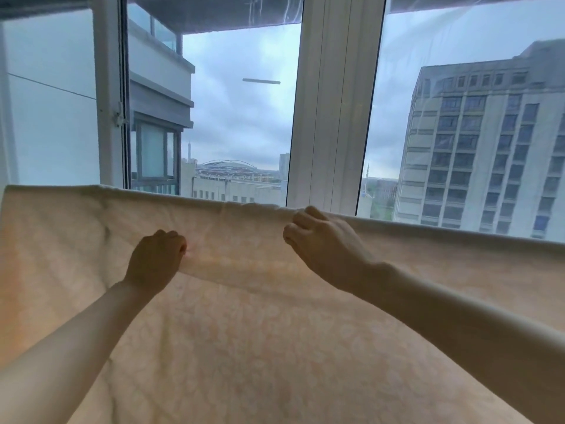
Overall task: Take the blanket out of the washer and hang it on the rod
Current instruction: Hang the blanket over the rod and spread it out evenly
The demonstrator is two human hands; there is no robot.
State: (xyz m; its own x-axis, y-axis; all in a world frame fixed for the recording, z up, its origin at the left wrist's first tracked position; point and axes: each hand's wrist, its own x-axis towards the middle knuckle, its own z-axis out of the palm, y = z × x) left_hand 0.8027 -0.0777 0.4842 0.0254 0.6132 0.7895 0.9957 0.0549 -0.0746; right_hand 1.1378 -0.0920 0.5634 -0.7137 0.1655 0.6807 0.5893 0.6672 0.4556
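Observation:
A pale cream blanket (pixel 244 332) with a faint pattern hangs spread wide across the lower half of the view. Its top fold runs from the left edge down toward the right, draped over a rod that stays hidden under the cloth. My left hand (pixel 156 258) is closed in a fist, pinching the front layer of the blanket a little below the fold. My right hand (pixel 321 240) rests at the top fold with its fingers curled onto the cloth there. The washer is out of view.
Right behind the blanket stand tall windows with a white frame post (pixel 330 102) in the middle. A window latch (pixel 119 116) sits on the left frame. Outside are high buildings and a grey sky.

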